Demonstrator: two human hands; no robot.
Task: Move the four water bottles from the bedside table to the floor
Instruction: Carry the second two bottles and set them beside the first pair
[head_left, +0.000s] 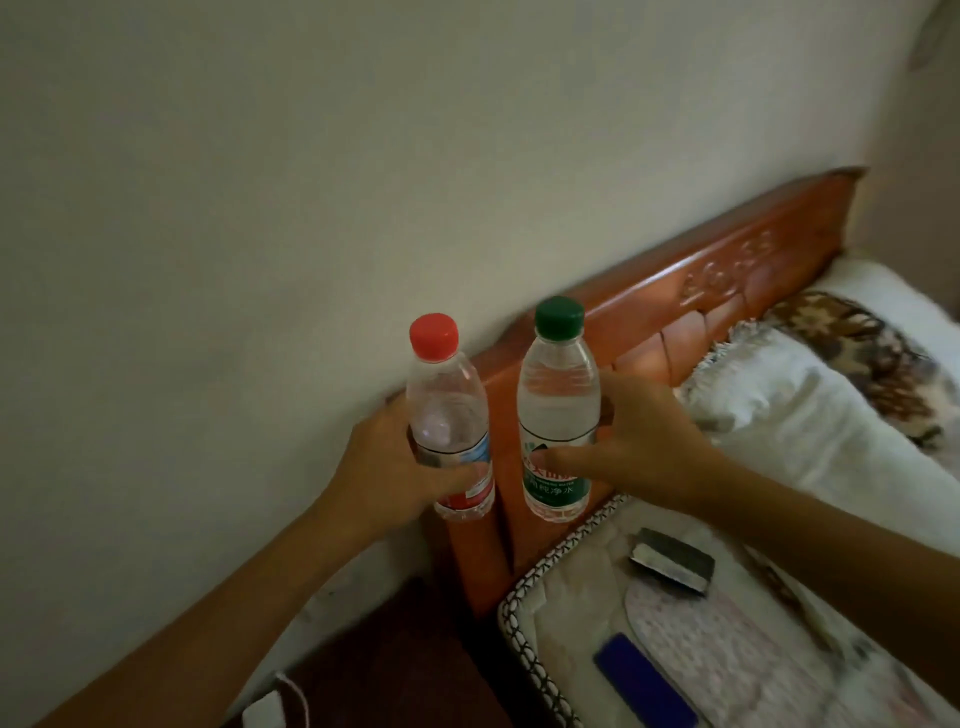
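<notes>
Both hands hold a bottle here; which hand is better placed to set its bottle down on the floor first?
Probably the left hand: its red-capped bottle hangs on the wall side, beyond the bed. The right hand holds the green-capped bottle nearer the mattress. The floor is not visible.

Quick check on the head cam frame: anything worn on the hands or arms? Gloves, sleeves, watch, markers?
Nothing worn that shows. Left hand and right hand are both bare, no gloves, and no rings can be seen on the fingers. Both forearms are bare as far as the frame edge, with no sleeve cuffs, watch, bands or tracking markers in view. Lighting is dim, so small details could be missed.
</notes>
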